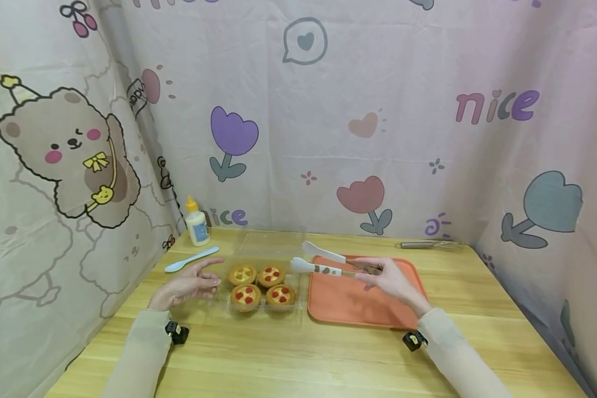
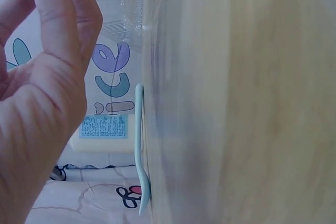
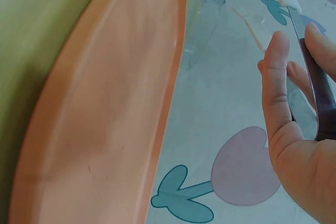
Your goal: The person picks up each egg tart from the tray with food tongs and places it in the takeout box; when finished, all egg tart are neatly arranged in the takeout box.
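Note:
My right hand holds a pair of tongs over the orange tray. The tongs' white tips are spread apart and point left, near the clear plastic box. Several egg tarts sit in that box, three topped with red pieces, such as the front right tart, and one plainer yellow tart at back left. Just left of the box hovers my left hand, its fingers loosely bent around nothing. In the right wrist view, thumb and fingers are on the tongs' dark handle.
A light blue spatula-like utensil lies behind my left hand. Beyond it, a white bottle with a yellow nozzle stands at the table's back left corner. A whisk lies along the back right edge. Printed cloth hangs behind the wooden table.

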The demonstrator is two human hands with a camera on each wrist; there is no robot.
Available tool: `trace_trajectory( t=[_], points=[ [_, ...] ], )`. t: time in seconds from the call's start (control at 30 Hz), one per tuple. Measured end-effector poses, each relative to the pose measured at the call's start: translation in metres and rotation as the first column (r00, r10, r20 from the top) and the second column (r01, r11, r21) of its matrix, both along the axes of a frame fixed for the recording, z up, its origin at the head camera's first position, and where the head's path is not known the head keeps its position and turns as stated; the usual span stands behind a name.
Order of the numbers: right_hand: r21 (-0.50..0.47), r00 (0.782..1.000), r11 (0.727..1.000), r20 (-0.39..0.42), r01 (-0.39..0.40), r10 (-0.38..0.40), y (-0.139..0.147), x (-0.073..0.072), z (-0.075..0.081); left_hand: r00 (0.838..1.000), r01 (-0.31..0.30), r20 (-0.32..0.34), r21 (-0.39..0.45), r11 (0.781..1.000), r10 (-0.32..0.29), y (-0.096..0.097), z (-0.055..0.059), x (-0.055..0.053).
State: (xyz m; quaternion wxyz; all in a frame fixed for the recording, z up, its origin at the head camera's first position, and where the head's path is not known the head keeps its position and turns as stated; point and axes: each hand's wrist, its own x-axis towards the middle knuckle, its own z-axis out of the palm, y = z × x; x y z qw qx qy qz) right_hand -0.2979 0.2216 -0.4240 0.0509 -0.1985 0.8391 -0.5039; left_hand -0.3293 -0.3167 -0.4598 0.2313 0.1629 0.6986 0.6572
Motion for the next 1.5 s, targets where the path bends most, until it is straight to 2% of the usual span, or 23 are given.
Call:
trace_trajectory(
  t=[0.3, 0.43, 0.67, 0.9, 1.2, 1.5],
  points=[
    [-0.077, 0.996, 0.994, 0.057, 0.078, -0.074, 0.016, 0.001, -0.002, 1.000, 0.004, -0.003, 0.005, 1.000, -0.004, 0.002, 0.001, 0.003],
    [-0.100, 0.994, 0.990, 0.058, 0.096, -0.091, 0.025, 0.001, -0.004, 1.000, -0.001, -0.004, 0.008, 1.000, 0.001, 0.001, 0.001, 0.003],
    [-0.101, 0.995, 0.991, 0.051, 0.091, -0.087, 0.043, 0.002, -0.009, 1.000, -0.007, 0.001, 0.006, 1.000, 0.007, 0.002, 0.001, 0.003],
    [-0.081, 0.995, 0.992, 0.043, 0.096, -0.093, 0.056, 0.007, -0.007, 1.000, -0.012, 0.008, 0.023, 1.000, 0.012, 0.001, 0.000, 0.003],
    [-0.086, 0.989, 0.986, 0.058, 0.143, -0.138, 0.079, 0.013, -0.006, 1.000, -0.021, -0.003, 0.003, 1.000, 0.021, 0.002, 0.002, 0.003],
    [-0.069, 0.981, 0.980, 0.068, 0.189, -0.184, 0.099, 0.016, -0.012, 1.000, -0.006, -0.011, -0.006, 1.000, 0.006, 0.002, 0.003, 0.003]
  ],
)
